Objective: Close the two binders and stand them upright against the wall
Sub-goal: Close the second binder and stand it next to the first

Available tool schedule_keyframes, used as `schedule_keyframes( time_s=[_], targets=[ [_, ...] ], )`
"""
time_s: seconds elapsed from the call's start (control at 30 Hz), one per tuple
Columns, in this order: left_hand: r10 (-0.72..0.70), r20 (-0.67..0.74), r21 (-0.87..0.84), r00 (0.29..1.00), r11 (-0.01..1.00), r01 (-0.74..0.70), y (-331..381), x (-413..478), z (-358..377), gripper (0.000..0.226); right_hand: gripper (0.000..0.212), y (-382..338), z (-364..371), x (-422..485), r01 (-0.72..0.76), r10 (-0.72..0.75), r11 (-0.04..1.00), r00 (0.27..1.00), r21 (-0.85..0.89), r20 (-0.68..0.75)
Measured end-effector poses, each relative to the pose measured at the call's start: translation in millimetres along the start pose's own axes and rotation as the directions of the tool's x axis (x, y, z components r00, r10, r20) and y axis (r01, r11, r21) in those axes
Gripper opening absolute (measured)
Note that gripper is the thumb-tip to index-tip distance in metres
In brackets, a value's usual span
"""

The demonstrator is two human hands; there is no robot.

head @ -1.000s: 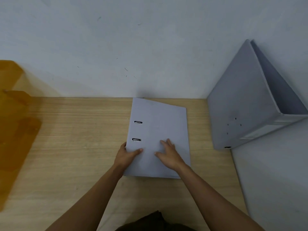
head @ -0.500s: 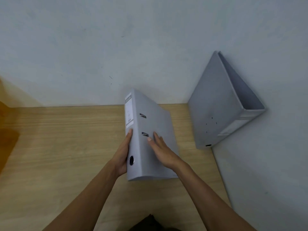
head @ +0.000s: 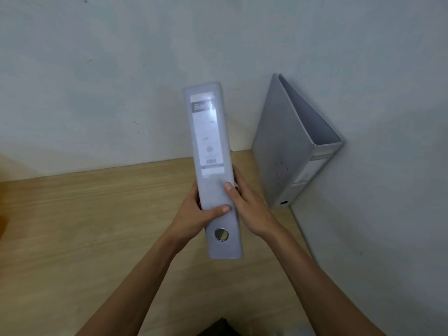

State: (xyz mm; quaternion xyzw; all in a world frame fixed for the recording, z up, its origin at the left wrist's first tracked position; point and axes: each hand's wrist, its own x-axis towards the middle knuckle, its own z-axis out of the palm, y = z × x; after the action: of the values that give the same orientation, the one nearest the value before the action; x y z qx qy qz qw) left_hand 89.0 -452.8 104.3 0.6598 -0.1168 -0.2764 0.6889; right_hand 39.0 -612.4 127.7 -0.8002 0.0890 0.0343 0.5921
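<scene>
Above the middle of the wooden table (head: 97, 214), a closed grey binder (head: 213, 170) is being held clear of the surface with its labelled spine facing the camera and its top leaning toward the far wall (head: 121, 69). The left hand (head: 194, 214) is gripping it from the left with the thumb lying across the spine, and the right hand (head: 252, 204) is clasping the right side — its thumb is pressing on the spine too. In the far right corner a second binder (head: 291, 151) is standing on the table — leaning against the right wall (head: 388, 166), its covers gaping slightly at the top.
</scene>
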Motion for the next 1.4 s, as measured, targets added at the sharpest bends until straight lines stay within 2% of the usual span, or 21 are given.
schedule_keyframes(
  time_s=[0.1,0.2,0.3,0.63,0.77,0.87,1.0,1.17,1.4],
  targets=[
    [0.061,0.029,0.100,0.998,0.993,-0.064,-14.0,5.7,11.8,0.086,0.076,9.2,-17.4,-6.1,0.029,-0.028,0.999,0.997,0.015,-0.070],
    [0.069,0.021,0.221,0.997,0.973,-0.072,-36.0,11.9,23.0,0.093,0.085,24.7,-29.2,-13.6,0.012,-0.018,0.998,0.995,-0.057,-0.102],
    [0.067,-0.017,0.284,0.998,0.957,-0.060,-49.8,17.2,36.9,0.094,0.086,38.9,-37.6,-18.3,-0.015,0.005,0.998,0.990,-0.067,-0.141],
    [0.063,0.038,0.431,0.997,0.900,-0.074,-61.1,50.4,81.9,0.087,0.061,84.6,-69.2,-32.0,-0.131,0.110,0.990,0.952,-0.056,-0.285],
    [0.045,0.035,0.429,0.998,0.902,-0.055,-68.9,62.0,95.5,0.102,0.052,97.2,-82.6,-33.6,-0.162,0.140,0.986,0.930,-0.038,-0.340],
    [0.030,0.057,0.466,0.998,0.883,-0.053,-69.8,72.2,100.1,0.112,0.037,107.4,-90.3,-30.8,-0.187,0.154,0.981,0.904,-0.046,-0.399],
    [0.010,0.058,0.498,0.998,0.867,-0.037,-66.1,91.0,111.6,0.118,0.025,119.2,-101.9,-20.0,-0.263,0.257,0.963,0.849,0.053,-0.462],
    [-0.006,0.004,0.541,1.000,0.841,0.003,-63.6,113.9,123.9,0.117,0.026,125.2,-108.9,-3.1,-0.297,0.336,0.942,0.813,0.157,-0.476],
    [-0.067,0.030,0.534,0.997,0.845,0.041,-57.0,135.3,119.8,0.112,0.021,125.1,-115.0,15.4,-0.314,0.351,0.936,0.839,0.156,-0.415]
  ],
)
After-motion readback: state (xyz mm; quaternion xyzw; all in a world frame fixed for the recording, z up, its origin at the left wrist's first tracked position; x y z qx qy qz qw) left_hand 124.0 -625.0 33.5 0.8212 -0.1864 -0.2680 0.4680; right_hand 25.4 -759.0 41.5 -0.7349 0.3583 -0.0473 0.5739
